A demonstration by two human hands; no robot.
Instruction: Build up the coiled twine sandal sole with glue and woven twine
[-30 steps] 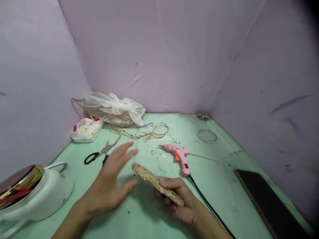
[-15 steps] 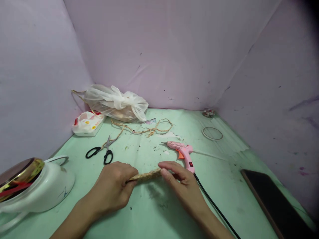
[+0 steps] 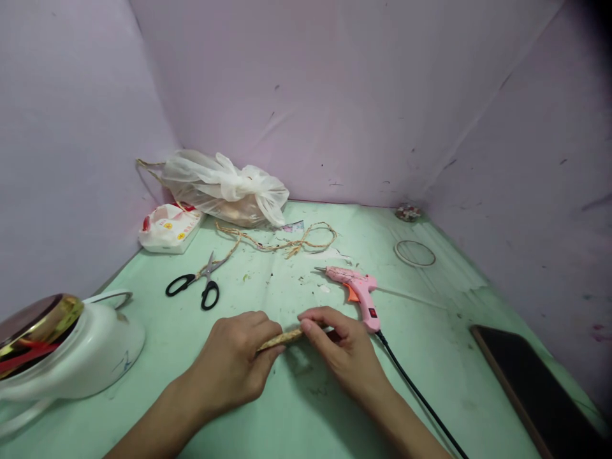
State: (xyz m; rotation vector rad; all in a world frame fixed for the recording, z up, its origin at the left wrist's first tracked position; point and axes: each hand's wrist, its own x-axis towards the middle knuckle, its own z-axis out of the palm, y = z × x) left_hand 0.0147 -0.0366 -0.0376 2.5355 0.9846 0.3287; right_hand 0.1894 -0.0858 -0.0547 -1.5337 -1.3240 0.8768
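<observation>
I hold a narrow tan braid (image 3: 283,338) between my two hands, just above the tabletop (image 3: 268,427) and in front of me. My left hand (image 3: 239,354) grips its near end, the fingers (image 3: 262,330) closed over it; my right hand (image 3: 344,347) pinches the other end between thumb and fingertips. Only the short middle stretch shows — my hands hide the rest.

Just beyond my right hand lies a pink glue gun (image 3: 351,280), its nozzle to the left, with a black cord (image 3: 421,395) running back past my right forearm. Beyond my left hand are black-handled scissors (image 3: 210,269), blades parted, and a length of twine (image 3: 258,245) stretches from them to a loop farther right. Behind the twine sits a knotted plastic bag (image 3: 224,185), a white packet (image 3: 169,229) beside it. A white vessel (image 3: 108,344) stands well to my left; to my right lie a thin ring (image 3: 406,259) and, nearer, a dark phone (image 3: 540,395).
</observation>
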